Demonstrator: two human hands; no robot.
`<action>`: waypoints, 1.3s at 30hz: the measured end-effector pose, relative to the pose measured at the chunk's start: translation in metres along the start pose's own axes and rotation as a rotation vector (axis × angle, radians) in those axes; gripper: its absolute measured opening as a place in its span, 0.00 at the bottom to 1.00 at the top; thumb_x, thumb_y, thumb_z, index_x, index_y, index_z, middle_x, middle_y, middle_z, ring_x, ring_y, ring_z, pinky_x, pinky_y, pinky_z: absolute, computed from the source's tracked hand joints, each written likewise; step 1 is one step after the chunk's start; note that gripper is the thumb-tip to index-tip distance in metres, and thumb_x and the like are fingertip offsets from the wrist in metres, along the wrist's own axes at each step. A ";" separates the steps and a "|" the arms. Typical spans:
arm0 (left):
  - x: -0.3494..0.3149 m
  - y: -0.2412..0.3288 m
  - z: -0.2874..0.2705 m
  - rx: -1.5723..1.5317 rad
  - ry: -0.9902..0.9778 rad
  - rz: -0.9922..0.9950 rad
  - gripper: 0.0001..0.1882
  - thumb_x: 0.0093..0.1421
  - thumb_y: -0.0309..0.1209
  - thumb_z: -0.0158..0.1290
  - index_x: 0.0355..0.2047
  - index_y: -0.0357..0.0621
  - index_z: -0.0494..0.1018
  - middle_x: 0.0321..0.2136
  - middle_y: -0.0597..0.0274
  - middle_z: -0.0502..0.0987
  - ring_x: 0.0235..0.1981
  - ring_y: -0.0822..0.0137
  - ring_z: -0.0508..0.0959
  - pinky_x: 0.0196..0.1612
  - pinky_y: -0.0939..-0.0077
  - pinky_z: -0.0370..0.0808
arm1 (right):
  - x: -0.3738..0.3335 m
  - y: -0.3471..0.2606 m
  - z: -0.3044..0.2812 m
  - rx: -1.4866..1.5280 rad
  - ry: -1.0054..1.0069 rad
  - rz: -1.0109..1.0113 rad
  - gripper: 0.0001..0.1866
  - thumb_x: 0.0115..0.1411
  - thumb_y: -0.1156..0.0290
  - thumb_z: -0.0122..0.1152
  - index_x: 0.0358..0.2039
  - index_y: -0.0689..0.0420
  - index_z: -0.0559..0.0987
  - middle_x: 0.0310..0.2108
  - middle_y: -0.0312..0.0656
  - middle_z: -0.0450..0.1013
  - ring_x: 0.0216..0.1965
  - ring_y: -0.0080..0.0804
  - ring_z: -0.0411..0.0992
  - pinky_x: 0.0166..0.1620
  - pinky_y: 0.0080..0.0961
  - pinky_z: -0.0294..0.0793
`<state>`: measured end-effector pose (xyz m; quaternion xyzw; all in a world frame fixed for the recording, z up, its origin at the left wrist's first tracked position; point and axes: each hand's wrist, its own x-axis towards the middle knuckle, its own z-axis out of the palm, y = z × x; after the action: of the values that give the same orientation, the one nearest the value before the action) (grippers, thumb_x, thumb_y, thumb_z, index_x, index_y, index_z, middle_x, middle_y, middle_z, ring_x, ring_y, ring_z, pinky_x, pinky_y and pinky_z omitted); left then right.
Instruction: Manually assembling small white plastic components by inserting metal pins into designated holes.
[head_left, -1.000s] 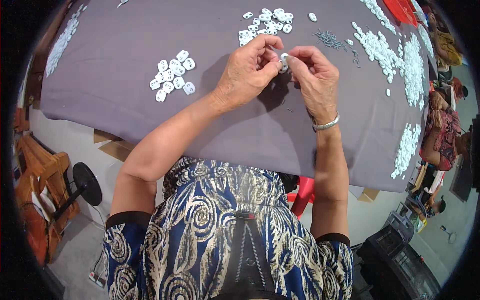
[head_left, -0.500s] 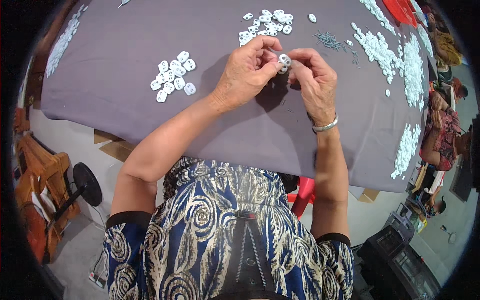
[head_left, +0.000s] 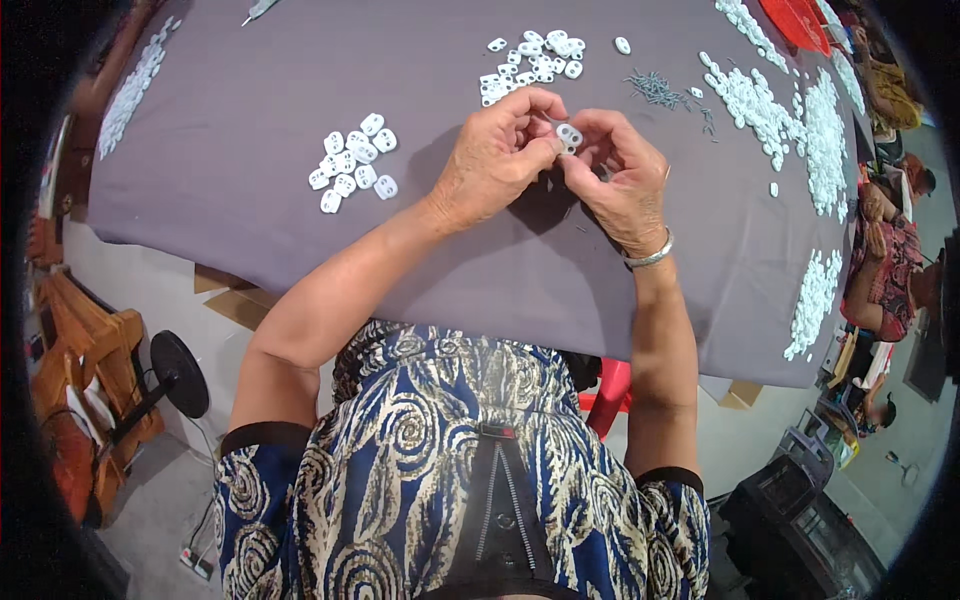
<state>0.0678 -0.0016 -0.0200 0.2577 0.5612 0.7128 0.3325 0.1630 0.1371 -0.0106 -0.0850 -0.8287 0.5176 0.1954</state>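
Between my hands, above the grey cloth, is a small white oval plastic piece [head_left: 569,135] with two dark holes. My left hand [head_left: 495,155] is closed, pinching it between thumb and fingertips. From the other side, the thumb and fingers of my right hand [head_left: 622,180] close in against the piece; what else they hold, if anything, is too small to name. A loose cluster of similar white pieces [head_left: 345,160] lies left of my hands. Beyond my fingers sits another group of two-holed white pieces [head_left: 535,65].
Short thin dark grey pins [head_left: 656,88] lie in a heap beyond my right hand. Many white pieces [head_left: 826,140] spread along the right side, near a red tray [head_left: 797,25]. More white pieces [head_left: 135,90] line the far left edge. A pointed tool [head_left: 260,10] lies at the far left.
The white piece has tilted between my fingers. My right hand has drawn in closer to it, its thumb now lower at the piece. The view has shifted slightly.
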 end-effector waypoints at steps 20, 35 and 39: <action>-0.002 0.002 0.004 0.019 0.017 0.034 0.10 0.60 0.20 0.50 0.43 0.39 0.69 0.26 0.73 0.69 0.26 0.86 0.68 0.27 0.89 0.66 | 0.000 -0.004 0.001 0.331 0.070 0.183 0.07 0.59 0.83 0.56 0.38 0.63 0.77 0.30 0.32 0.74 0.24 0.13 0.69 0.28 0.11 0.70; -0.004 0.002 0.008 -0.036 0.056 0.097 0.10 0.61 0.19 0.50 0.43 0.38 0.68 0.28 0.68 0.72 0.28 0.81 0.74 0.28 0.87 0.72 | -0.002 -0.010 0.008 0.468 0.158 0.202 0.06 0.59 0.83 0.55 0.38 0.64 0.75 0.31 0.37 0.74 0.25 0.16 0.71 0.29 0.13 0.72; -0.005 0.002 0.009 -0.091 0.068 0.110 0.10 0.61 0.19 0.50 0.43 0.38 0.68 0.29 0.67 0.73 0.27 0.80 0.75 0.28 0.86 0.74 | -0.003 -0.011 0.011 0.496 0.192 0.203 0.07 0.59 0.83 0.55 0.39 0.64 0.75 0.33 0.38 0.75 0.26 0.18 0.72 0.31 0.14 0.74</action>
<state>0.0772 -0.0003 -0.0162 0.2485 0.5241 0.7632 0.2848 0.1620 0.1224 -0.0055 -0.1657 -0.6415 0.7112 0.2349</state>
